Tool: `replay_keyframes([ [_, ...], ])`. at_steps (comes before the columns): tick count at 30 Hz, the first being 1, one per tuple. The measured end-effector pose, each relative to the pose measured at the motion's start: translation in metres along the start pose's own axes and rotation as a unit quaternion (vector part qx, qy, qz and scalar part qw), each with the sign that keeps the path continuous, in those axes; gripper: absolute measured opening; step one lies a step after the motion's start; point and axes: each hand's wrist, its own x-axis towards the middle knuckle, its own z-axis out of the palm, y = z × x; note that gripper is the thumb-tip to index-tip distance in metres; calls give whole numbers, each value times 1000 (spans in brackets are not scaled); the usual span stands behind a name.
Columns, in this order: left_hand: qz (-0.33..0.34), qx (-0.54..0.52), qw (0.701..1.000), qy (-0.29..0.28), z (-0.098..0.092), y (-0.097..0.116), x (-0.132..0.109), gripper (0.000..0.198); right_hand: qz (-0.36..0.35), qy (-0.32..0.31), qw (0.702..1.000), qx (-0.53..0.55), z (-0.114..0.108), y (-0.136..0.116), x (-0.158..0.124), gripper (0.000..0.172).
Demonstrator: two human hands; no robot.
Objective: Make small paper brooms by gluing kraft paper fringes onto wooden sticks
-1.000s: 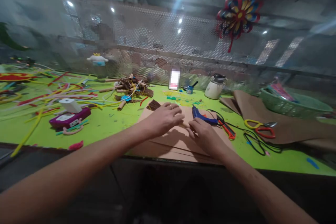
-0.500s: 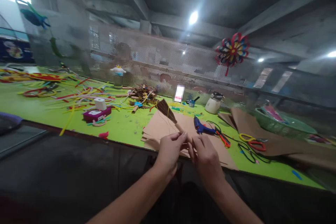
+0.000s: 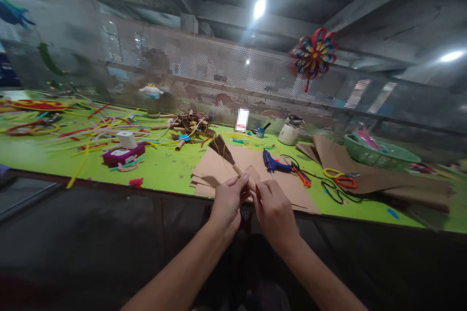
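My left hand (image 3: pixel 228 199) and my right hand (image 3: pixel 273 209) are held side by side above the near edge of the green table (image 3: pixel 160 170). Both are pinched on the pale handle of a small craft broom (image 3: pixel 228 155), whose dark brown bristle head points up and to the left. Under it lies a stack of brown cardboard sheets (image 3: pixel 215 167). A blue glue gun (image 3: pixel 272 163) rests on the cardboard just to the right of my hands.
Orange scissors (image 3: pixel 301 176), yellow and red scissors (image 3: pixel 339 177) and a black cord lie right of the cardboard. A green basket (image 3: pixel 379 153), brown paper, a white pot (image 3: pixel 290 131), a purple box (image 3: pixel 122 153), scattered pipe cleaners and a mesh back wall surround them.
My hands lifted the small broom off the cardboard and drew it back toward me. The view has swung up and back from the table.
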Motion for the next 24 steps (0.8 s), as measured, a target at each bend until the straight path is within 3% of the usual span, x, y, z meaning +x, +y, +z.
replay_keyframes([
  [4, 16, -19, 999, -21, 7, 1, -2, 27, 49, 89, 992, 69, 1, -2, -7, 23],
  [8, 8, -36, 998, -47, 9, 2, -10, 25, 71, 129, 977, 151, -1, -8, -14, 23],
  [16, -29, -76, 996, -48, -1, 6, -18, 25, 130, 122, 941, 288, -3, -14, -15, 14],
  [21, -20, -76, 988, -133, -9, 15, -20, 18, 143, 122, 940, 285, -2, -11, -8, 10],
  [24, -19, -50, 989, -139, -16, 17, -18, 18, 134, 131, 940, 287, -1, -13, -5, 10],
])
